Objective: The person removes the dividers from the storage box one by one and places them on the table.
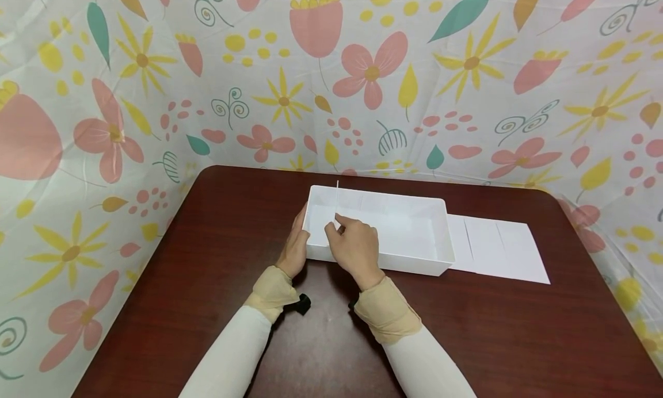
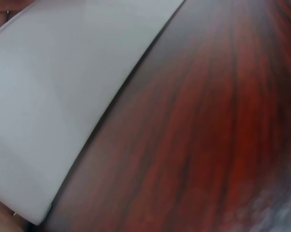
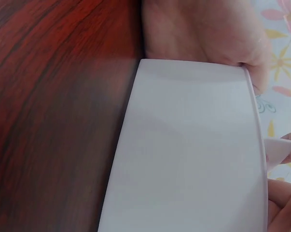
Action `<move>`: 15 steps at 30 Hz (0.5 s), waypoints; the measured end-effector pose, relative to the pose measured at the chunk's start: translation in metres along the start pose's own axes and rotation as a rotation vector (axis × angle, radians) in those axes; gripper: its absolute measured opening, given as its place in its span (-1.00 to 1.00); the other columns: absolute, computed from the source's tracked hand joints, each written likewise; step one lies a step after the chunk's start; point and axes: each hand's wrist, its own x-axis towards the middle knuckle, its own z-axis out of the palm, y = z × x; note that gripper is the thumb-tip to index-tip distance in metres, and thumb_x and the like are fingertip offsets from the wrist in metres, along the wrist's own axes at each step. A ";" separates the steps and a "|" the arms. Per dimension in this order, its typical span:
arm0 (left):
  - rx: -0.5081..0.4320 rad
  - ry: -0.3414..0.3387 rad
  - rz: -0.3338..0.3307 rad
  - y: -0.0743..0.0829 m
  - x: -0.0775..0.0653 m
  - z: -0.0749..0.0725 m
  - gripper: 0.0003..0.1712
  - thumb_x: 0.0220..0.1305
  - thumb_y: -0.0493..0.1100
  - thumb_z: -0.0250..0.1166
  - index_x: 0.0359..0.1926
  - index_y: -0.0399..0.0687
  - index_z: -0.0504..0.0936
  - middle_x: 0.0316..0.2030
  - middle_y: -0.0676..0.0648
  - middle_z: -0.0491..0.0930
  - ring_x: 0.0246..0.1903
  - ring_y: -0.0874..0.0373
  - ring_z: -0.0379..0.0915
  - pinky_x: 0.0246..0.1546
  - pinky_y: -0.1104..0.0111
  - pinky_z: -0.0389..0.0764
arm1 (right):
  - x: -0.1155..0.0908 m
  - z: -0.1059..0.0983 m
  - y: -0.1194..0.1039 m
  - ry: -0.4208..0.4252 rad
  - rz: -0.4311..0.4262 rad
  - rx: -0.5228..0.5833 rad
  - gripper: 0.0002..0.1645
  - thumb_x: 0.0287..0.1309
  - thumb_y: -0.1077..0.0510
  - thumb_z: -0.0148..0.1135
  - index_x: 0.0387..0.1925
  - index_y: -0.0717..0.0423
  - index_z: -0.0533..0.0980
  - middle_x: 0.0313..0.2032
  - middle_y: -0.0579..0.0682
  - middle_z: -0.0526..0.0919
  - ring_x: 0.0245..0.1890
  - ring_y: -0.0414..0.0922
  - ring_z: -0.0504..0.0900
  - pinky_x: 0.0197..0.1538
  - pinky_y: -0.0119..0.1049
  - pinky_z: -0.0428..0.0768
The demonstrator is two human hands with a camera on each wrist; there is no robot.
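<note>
A white, open-topped rectangular box [image 1: 409, 264] sits on the table. My left hand [image 1: 294, 247] lies against the box's left end, fingers extended along the outer wall and thumb near the rim. In the right wrist view, the left palm [image 3: 203, 34] meets that end wall. Over the left part of the box, my right hand [image 1: 356, 245] pinches a thin white panel [image 1: 337, 198], which stands upright and shows almost edge-on. A corner of the panel [image 3: 278, 151] appears between finger and thumb in the right wrist view. Its lower edge is hidden by the hand.
Flat white slotted pieces [image 1: 510, 251] lie at the box's right end, partly behind it. The dark reddish wood table [image 1: 518, 329] has its far edge against a flower-patterned cloth [image 1: 362, 127]. Black wrist mounts [image 1: 301, 304] hang beneath the cuffs.
</note>
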 end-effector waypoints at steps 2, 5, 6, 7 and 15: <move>0.000 0.001 -0.008 0.000 0.000 0.000 -0.26 0.22 -0.47 -0.33 0.47 -0.40 -0.14 0.44 -0.37 -0.12 0.39 -0.11 -0.25 0.35 -0.14 -0.08 | 0.000 0.000 0.000 0.004 0.003 0.022 -0.55 0.15 0.03 0.09 -0.06 0.21 0.66 -0.71 -0.16 0.60 -0.80 -0.26 0.35 -0.54 -0.20 0.44; 0.004 0.001 -0.016 0.000 0.000 0.000 -0.26 0.23 -0.46 -0.33 0.47 -0.39 -0.15 0.45 -0.36 -0.12 0.39 -0.09 -0.24 0.34 -0.14 -0.07 | 0.000 -0.002 -0.001 -0.012 0.014 0.038 -0.51 0.16 -0.01 0.10 -0.01 0.21 0.64 -0.73 -0.17 0.56 -0.82 -0.24 0.35 -0.63 -0.22 0.39; 0.004 0.000 -0.015 0.000 0.000 0.000 -0.26 0.23 -0.46 -0.33 0.47 -0.38 -0.14 0.45 -0.36 -0.12 0.39 -0.10 -0.23 0.34 -0.15 -0.06 | 0.001 -0.002 -0.001 -0.022 0.017 0.036 -0.50 0.16 -0.03 0.11 0.01 0.21 0.63 -0.74 -0.17 0.55 -0.81 -0.24 0.35 -0.62 -0.22 0.40; 0.004 0.001 -0.014 0.000 -0.001 0.000 -0.26 0.24 -0.46 -0.33 0.48 -0.37 -0.14 0.44 -0.36 -0.11 0.39 -0.10 -0.22 0.34 -0.15 -0.06 | 0.000 -0.002 -0.002 -0.034 0.018 0.027 -0.47 0.17 -0.05 0.12 0.03 0.21 0.61 -0.73 -0.18 0.54 -0.79 -0.24 0.36 -0.60 -0.21 0.41; 0.001 0.006 0.004 0.000 0.001 0.000 -0.26 0.20 -0.46 -0.33 0.46 -0.42 -0.12 0.43 -0.41 -0.09 0.38 -0.17 -0.21 0.32 -0.20 -0.04 | -0.002 -0.005 -0.006 -0.164 -0.011 -0.083 -0.20 0.09 -0.17 0.20 0.23 0.29 0.43 -0.72 -0.25 0.52 -0.68 -0.27 0.40 -0.31 -0.09 0.39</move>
